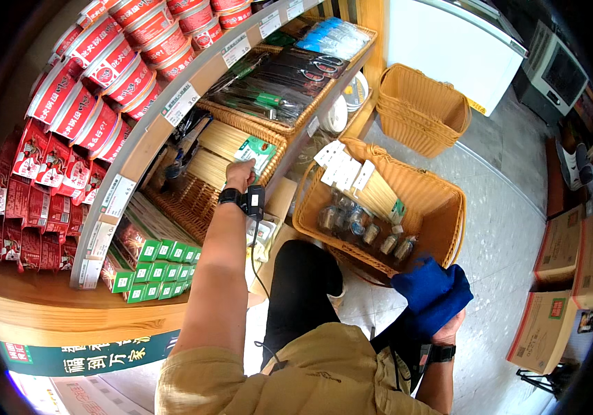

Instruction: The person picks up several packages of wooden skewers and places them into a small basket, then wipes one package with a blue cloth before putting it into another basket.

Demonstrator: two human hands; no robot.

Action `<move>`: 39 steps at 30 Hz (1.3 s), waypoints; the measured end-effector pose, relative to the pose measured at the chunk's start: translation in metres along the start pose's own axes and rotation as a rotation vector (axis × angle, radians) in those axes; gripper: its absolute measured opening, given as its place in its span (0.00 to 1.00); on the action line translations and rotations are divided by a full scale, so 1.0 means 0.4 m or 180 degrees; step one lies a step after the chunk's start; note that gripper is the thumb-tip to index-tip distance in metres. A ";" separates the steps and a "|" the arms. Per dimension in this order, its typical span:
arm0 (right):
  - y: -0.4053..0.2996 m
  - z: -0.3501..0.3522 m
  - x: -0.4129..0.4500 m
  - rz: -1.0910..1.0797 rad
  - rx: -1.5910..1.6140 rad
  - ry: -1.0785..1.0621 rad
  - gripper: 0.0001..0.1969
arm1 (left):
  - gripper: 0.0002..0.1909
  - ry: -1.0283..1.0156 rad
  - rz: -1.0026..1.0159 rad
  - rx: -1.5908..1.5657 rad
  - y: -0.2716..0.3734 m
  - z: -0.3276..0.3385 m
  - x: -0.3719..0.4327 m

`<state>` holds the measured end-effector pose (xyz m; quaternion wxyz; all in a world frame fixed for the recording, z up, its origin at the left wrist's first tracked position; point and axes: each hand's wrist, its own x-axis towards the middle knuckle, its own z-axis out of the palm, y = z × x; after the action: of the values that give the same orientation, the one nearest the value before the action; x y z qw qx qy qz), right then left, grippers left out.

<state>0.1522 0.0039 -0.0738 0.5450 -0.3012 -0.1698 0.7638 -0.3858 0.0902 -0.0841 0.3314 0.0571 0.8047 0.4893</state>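
Note:
My left hand point(240, 175) reaches to the front edge of a wicker shelf basket point(172, 210), its fingers at packs of thin wooden sticks point(208, 165) with a green label; whether it grips one I cannot tell. My right hand point(449, 328) holds a folded blue cloth point(431, 293) at the lower right. Between the two stands a large wicker basket point(431, 207) on the floor, holding white-tagged packs of sticks point(379, 192) and several small clear-wrapped items point(372, 233). Both wrists wear black bands with devices.
Red instant-food tubs point(120, 67) and red packets point(32, 207) fill the shelf at left, above green-ended boxes point(164, 270). A tray of wrapped scissors point(312, 75) lies farther back. Another wicker basket point(421, 114) stands by a white cabinet point(447, 46). Cartons point(545, 324) line the right side.

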 end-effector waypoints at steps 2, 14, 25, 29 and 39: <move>-0.006 -0.016 0.005 0.0013 -0.0027 -0.0105 0.25 | 0.10 -0.0173 0.0038 -0.0144 0.002 -0.016 0.016; -0.008 -0.060 0.019 0.0295 0.0209 -0.0212 0.34 | 0.07 -0.0738 0.0381 -0.2012 0.041 -0.035 0.014; 0.010 -0.018 0.011 0.0344 0.0398 -0.0224 0.24 | 0.11 -0.1338 0.0856 -0.2061 0.065 -0.038 -0.225; 0.028 0.057 0.038 0.0437 0.0257 -0.0660 0.27 | 0.18 -0.2325 0.1013 -0.1649 0.036 -0.027 -0.452; 0.073 0.173 0.057 0.0985 0.0245 -0.0607 0.17 | 0.20 -0.4194 0.0726 -0.0033 -0.146 0.147 -0.746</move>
<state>0.0810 0.0197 -0.0446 0.4136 -0.2289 -0.1430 0.8696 -0.1066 -0.0197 -0.0075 0.7000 0.4272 0.4206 0.3881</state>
